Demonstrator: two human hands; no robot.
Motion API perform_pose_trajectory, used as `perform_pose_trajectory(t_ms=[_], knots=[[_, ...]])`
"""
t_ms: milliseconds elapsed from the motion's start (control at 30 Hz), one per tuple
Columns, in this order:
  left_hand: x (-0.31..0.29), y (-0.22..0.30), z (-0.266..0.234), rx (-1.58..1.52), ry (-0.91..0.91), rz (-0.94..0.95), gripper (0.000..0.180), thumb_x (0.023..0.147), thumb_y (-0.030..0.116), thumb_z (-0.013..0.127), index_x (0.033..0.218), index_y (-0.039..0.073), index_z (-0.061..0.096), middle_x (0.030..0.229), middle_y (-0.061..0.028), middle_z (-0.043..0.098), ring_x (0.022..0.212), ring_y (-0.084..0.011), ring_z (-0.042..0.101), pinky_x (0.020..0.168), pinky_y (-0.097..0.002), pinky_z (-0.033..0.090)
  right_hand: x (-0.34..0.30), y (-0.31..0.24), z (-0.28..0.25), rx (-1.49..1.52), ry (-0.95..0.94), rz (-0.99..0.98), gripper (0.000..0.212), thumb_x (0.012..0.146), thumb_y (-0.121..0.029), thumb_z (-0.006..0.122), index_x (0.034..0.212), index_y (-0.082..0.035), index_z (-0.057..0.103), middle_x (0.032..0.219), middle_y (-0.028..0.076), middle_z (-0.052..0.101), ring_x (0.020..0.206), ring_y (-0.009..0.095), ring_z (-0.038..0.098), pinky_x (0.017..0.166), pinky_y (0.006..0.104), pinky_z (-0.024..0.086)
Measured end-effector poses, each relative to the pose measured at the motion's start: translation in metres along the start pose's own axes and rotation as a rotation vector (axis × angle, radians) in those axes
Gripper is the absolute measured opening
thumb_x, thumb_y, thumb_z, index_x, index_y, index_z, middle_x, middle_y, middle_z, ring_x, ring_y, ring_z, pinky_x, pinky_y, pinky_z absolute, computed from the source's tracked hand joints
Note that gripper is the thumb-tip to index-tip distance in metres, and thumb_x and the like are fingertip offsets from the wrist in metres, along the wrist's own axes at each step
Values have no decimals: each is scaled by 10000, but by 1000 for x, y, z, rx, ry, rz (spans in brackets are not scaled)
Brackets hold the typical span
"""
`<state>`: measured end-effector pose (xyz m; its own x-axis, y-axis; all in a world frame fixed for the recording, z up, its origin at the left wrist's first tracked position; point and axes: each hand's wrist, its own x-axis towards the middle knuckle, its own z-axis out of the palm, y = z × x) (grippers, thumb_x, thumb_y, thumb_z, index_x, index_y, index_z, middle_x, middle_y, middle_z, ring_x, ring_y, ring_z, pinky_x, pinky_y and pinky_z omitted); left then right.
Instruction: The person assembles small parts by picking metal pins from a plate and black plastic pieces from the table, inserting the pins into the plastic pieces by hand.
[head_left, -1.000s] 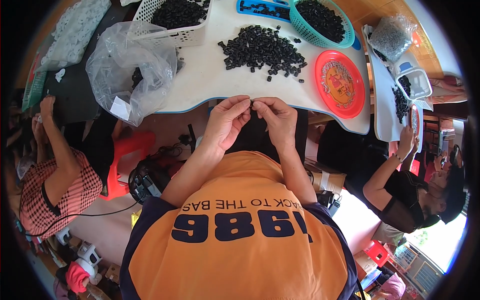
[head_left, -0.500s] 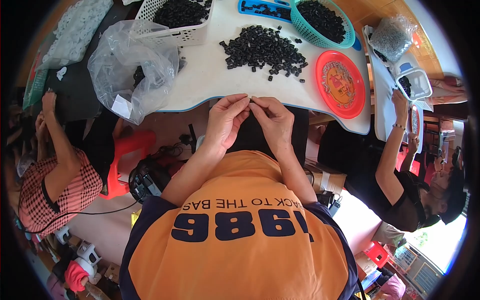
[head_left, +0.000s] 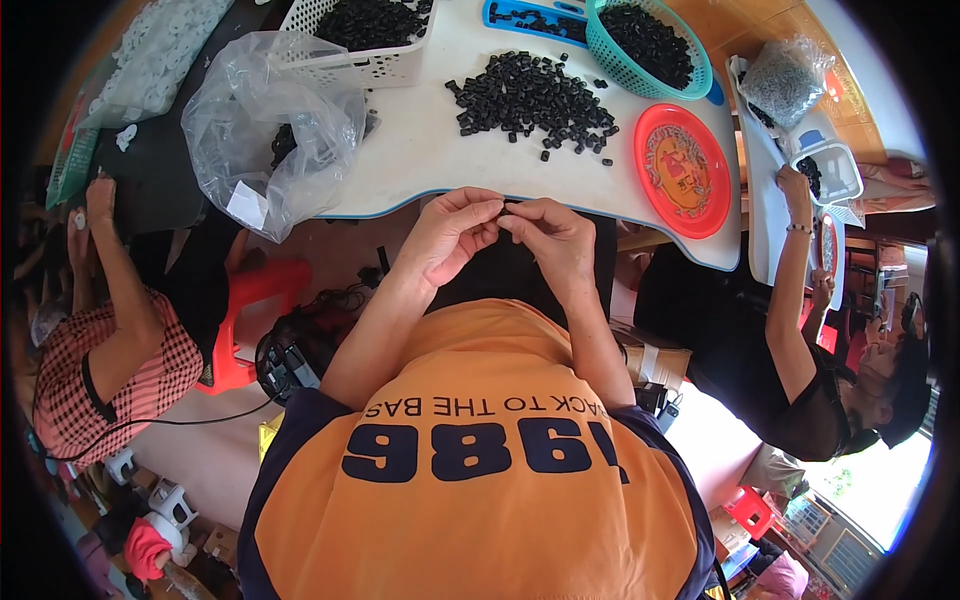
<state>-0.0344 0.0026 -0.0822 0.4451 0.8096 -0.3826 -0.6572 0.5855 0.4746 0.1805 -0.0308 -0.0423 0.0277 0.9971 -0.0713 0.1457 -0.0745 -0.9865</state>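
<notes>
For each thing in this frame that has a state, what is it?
left hand: fingertips pinched on a small black part
right hand: fingertips pinched, meeting the left
small black part: held between both hands, mostly hidden
pile of black parts: loose on the white table
teal basket: filled
white basket: filled
red plate: empty
clear plastic bag: open, crumpled

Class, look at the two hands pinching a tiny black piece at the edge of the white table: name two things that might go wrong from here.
1. The small black piece is held only by the fingertips of the left hand and right hand, past the white table edge; a slip would likely drop it into the lap or onto the floor.
2. The loose pile of black pieces has no rim; a forward reach might scatter it.
</notes>
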Motion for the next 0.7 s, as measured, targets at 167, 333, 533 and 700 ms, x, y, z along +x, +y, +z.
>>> perform_pose_trajectory(t_ms=[167,333,533,700], knots=[[-1,2,4,-22,-58,-56,177,1130,51,831,1303,39,795,1102,-57,839,931,-151,802,835,-290,687,6,4,-3,232,-88,54,311,1048,-51,928,1353,-8,883,1084,13,796,955,76,746,879,253,612],[-4,-5,4,-27,-71,-59,180,1144,56,814,1321,40,784,1135,-59,834,945,-155,809,844,-283,695,5,-4,-11,59,-251,-14,369,1067,-92,918,1427,-34,869,1199,16,699,1043,93,719,930,278,603],[-10,-15,6,-191,-115,-142,212,1170,47,765,1379,23,786,1177,-73,838,961,-158,813,860,-280,700,0,16,-15,200,-217,-26,387,1052,-87,928,1430,-28,867,1227,28,692,1063,107,728,943,287,615],[-13,-15,15,-273,-131,-213,290,1175,21,733,1462,4,768,1223,-90,837,989,-155,807,880,-274,696,-2,16,-17,302,-192,-24,361,1052,-46,915,1408,-2,866,1231,23,688,1038,101,733,930,268,625]])
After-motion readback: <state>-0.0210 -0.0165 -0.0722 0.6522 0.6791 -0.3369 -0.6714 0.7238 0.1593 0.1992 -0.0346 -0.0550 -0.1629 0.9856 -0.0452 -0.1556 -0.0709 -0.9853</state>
